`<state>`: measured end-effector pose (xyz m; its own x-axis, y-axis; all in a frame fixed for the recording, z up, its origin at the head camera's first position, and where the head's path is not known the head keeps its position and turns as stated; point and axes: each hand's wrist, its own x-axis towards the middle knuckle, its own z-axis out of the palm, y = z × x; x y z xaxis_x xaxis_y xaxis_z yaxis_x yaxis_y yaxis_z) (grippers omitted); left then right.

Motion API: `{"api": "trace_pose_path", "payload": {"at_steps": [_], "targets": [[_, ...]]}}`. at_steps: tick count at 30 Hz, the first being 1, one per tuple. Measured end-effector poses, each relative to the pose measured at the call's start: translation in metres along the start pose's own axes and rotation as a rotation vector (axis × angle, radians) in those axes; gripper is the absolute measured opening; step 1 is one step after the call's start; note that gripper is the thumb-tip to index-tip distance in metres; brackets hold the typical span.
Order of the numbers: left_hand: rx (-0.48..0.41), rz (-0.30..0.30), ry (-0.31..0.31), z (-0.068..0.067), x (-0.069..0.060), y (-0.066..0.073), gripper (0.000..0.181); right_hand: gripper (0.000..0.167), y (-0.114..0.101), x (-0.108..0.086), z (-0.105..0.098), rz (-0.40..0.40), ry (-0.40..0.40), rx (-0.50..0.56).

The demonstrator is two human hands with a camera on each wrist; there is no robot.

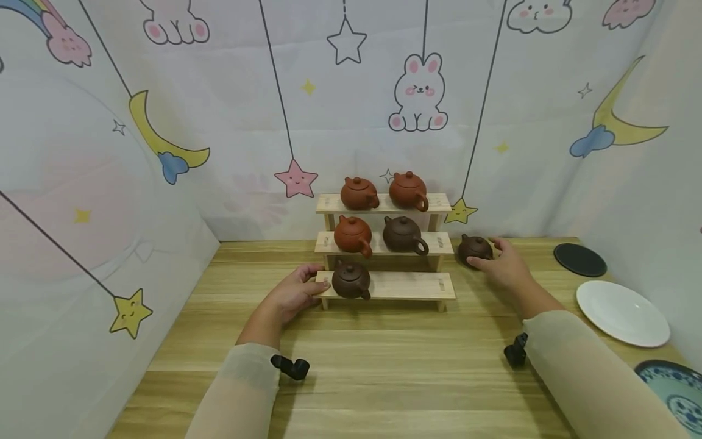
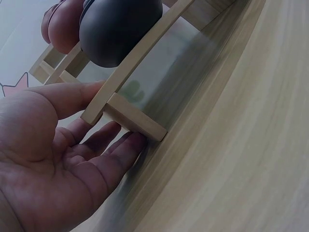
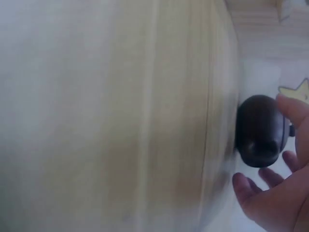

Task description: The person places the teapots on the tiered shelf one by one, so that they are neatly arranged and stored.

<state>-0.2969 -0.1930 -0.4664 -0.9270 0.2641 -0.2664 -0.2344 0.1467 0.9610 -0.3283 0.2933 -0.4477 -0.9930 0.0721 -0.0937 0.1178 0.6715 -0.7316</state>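
Observation:
A stepped wooden rack [image 1: 406,284] stands on the table with teapots on its three tiers. My left hand [image 1: 297,292] holds the left end of the lowest tier. In the left wrist view its thumb lies on the board [image 2: 140,53], fingers below beside the leg [image 2: 137,118]. Close by sits a dark brown teapot [image 1: 351,280]. Right of the rack, another dark teapot [image 1: 475,249] rests on the table, my right hand [image 1: 506,266] beside it. The thumb overlaps its front; in the right wrist view a gap shows between the teapot [image 3: 260,130] and the other fingers.
Two reddish teapots, one left [image 1: 359,194] and one right [image 1: 408,190], sit on the top tier. The middle tier bears a reddish teapot [image 1: 353,235] and a dark one [image 1: 402,235]. A black disc [image 1: 580,260], white plate [image 1: 623,313] and blue-patterned plate [image 1: 671,390] lie at right.

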Motion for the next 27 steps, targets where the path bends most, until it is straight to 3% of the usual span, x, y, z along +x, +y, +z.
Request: {"api": "trace_pose_path", "payload": {"at_steps": [5,14,22,27], "targets": [[0.008,-0.002,0.003,0.000,-0.001,0.000,0.057,0.102,-0.001,0.013,0.000,0.026,-0.019,0.006],[0.006,0.000,-0.002,0.001,-0.003,0.002,0.057,0.097,0.002,0.019,0.000,0.008,-0.021,-0.062],[0.000,-0.001,-0.006,0.001,-0.001,0.000,0.056,0.096,0.004,0.009,0.000,-0.013,0.001,-0.095],[0.001,0.006,-0.001,0.001,-0.001,-0.001,0.056,0.097,0.002,-0.005,-0.001,-0.061,0.015,-0.051]]}}
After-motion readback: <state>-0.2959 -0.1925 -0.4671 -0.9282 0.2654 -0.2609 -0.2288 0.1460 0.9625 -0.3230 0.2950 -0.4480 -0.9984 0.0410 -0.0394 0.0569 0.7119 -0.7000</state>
